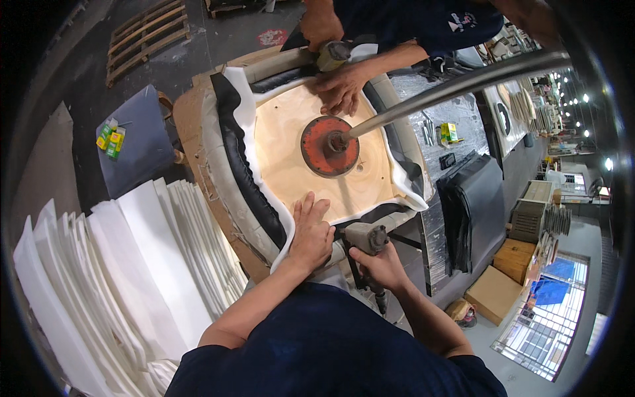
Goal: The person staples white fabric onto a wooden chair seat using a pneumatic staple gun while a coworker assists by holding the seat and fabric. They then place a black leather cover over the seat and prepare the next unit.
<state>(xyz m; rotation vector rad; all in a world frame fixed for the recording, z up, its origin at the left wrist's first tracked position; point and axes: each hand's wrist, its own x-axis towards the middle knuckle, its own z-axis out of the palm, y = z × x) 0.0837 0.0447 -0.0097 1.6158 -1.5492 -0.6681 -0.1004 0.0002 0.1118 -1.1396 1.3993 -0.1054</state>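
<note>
A pale plywood panel [278, 159] lies on white foam [246, 106] and black cover material [231, 132], whose edges stick out around it. A round red press plate [316, 151] on a steel shaft [456, 86] bears on the panel's middle. My left hand [311, 233] rests on the near edge of the panel and foam, fingers stretched out. My right hand [385, 266] grips a staple gun [366, 237], its nose by the near edge. Across from me, a co-worker's hand [342, 86] lies on the panel; their other hand [322, 26] holds another staple gun [333, 55].
A padded frame [208, 142] surrounds the work. White foam sheets [142, 225] stand at the left, near a grey stool [135, 145] bearing small yellow-green boxes [111, 139]. At right, black sheets [473, 198] hang over a wrapped table [433, 112]. A pallet [147, 36] lies far left.
</note>
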